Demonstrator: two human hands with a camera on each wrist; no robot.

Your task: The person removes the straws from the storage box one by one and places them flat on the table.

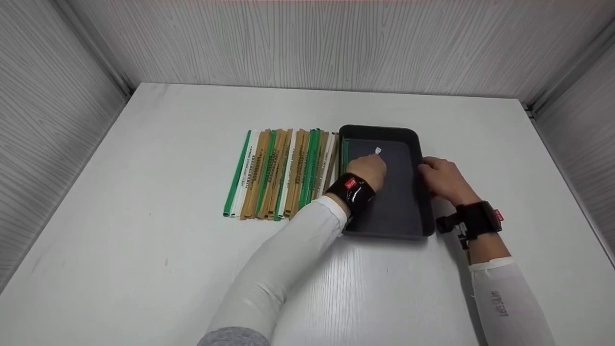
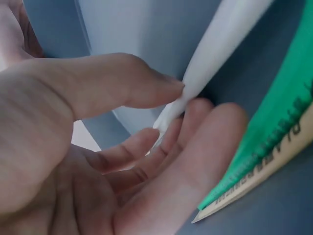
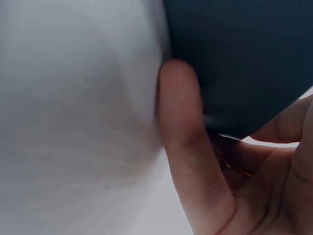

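Observation:
My left hand (image 1: pixel 369 169) is over the inside of a black rectangular tray (image 1: pixel 399 211), pinching a thin white paper-wrapped stick (image 2: pixel 215 54) between thumb and fingers. Only the white tip of that stick shows past the hand in the head view. Along the tray's left wall lie a green wrapped stick (image 2: pixel 274 117) and a tan one (image 2: pixel 244 191), both with printed lettering. On the tray's right wall, my right hand (image 1: pixel 444 181) grips the side, with a finger (image 3: pixel 181 103) against the wall in the right wrist view.
Left of the tray, a row of many green, white and tan wrapped sticks (image 1: pixel 269 178) lies side by side on the white table (image 1: pixel 144 206). Its right end comes up to the tray's left wall. Grey wood-grain panels (image 1: pixel 307 48) stand behind and at both sides.

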